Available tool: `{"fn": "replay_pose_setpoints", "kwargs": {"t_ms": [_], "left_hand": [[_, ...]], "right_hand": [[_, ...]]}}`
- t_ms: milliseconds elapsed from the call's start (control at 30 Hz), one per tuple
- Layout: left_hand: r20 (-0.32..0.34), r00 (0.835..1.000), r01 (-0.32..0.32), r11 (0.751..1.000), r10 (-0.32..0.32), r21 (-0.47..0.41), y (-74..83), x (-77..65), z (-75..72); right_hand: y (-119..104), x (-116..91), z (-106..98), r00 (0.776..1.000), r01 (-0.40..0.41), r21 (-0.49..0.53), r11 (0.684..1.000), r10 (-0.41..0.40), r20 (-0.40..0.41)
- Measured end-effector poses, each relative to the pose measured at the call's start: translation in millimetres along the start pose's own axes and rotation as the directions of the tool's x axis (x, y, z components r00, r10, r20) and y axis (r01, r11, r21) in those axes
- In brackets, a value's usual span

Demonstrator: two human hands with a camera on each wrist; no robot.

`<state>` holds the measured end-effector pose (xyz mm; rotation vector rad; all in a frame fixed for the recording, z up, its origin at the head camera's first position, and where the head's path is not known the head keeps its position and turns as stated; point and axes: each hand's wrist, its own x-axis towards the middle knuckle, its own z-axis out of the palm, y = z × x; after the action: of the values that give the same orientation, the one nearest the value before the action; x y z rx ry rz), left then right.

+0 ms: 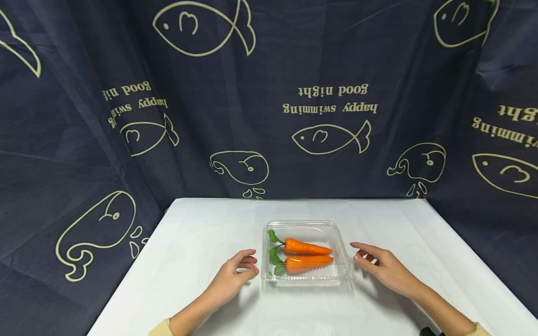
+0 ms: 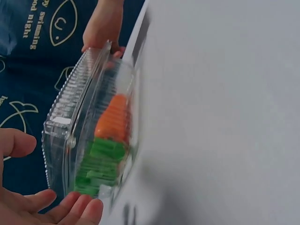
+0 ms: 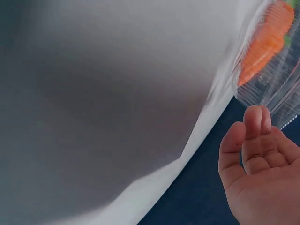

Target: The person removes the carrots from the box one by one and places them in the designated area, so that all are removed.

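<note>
A clear plastic clamshell box [image 1: 341, 254] lies on the white table with its lid down. Inside are two orange carrots, a far one [image 1: 304, 247] and a near one [image 1: 302, 264], green tops to the left. My left hand [image 1: 230, 278] is beside the box's left side, fingers loosely bent and holding nothing. On the opposite side my right hand [image 1: 388, 270] hovers by the right edge, also with nothing in its grasp. In the left wrist view the fingertips are close to the box [image 2: 70, 98]; in the right wrist view the fingers overlap its corner [image 3: 276, 93].
The white table [image 1: 201, 224] runs back to a dark blue curtain [image 1: 269, 116] printed with fish, whales and upside-down lettering. More curtain hangs along the left and right sides. A small black object [image 1: 428, 332] shows near the right forearm at the bottom edge.
</note>
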<state>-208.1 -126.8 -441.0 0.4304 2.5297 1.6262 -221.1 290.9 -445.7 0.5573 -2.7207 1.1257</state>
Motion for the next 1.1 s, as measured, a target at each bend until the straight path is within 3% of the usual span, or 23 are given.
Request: {"fn": "replay_pose_setpoints", "kwargs": {"t_ms": [133,333,467,767,1100], "left_hand": [[0.02,0.999,0.037,0.996,-0.036,-0.083,-0.3,-1.7,4.4],[0.067,0.993,0.111,0.971,-0.099,-0.212,-2.7,-2.1,10.0],[0.069,0.993,0.112,0.966,-0.099,-0.235,-3.4,-1.5,13.8],[0.138,0.987,0.118,0.951,-0.081,-0.287,-1.0,1.5,18.8],[0.129,0.991,0.083,0.949,-0.045,-0.305,-3.6,3.4,26.9]], "right_hand": [[-0.7,0.4,3.2,1.0,-0.008,0.061,0.998,0.007,0.018],[0.4,0.3,8.2,0.996,-0.03,0.161,0.987,0.016,0.083],[1.4,0.1,10.2,0.993,-0.034,0.209,0.977,0.009,0.117],[2.8,-3.0,12.8,0.985,-0.023,0.292,0.956,-0.028,0.171],[3.0,-5.9,15.6,0.981,-0.049,0.285,0.957,-0.008,0.194]]}}
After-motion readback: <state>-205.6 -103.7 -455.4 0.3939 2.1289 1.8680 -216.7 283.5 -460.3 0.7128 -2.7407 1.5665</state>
